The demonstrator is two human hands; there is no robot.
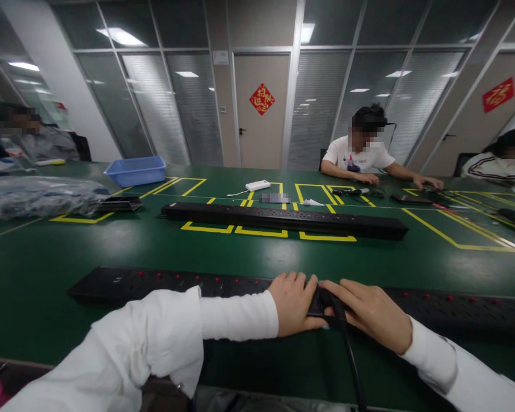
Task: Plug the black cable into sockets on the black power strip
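A long black power strip point(120, 289) with red dots along its top lies across the near part of the green table. My left hand point(294, 300) is closed around the strip near its middle, fingers over the far edge and thumb on the near side. Right beside it, my right hand point(371, 312) grips a black plug point(329, 297) sitting at the strip's top. From the plug a thick black cord point(352, 357) runs down toward me. How far the plug sits in a socket is hidden by my fingers.
A second black power strip point(283, 218) lies farther back among yellow tape marks. Behind it are a white device point(257, 185) and a blue basket point(136, 171). Plastic wrapping point(43, 197) covers the left side. A person point(358, 151) works across the table, near dark cables point(360, 193).
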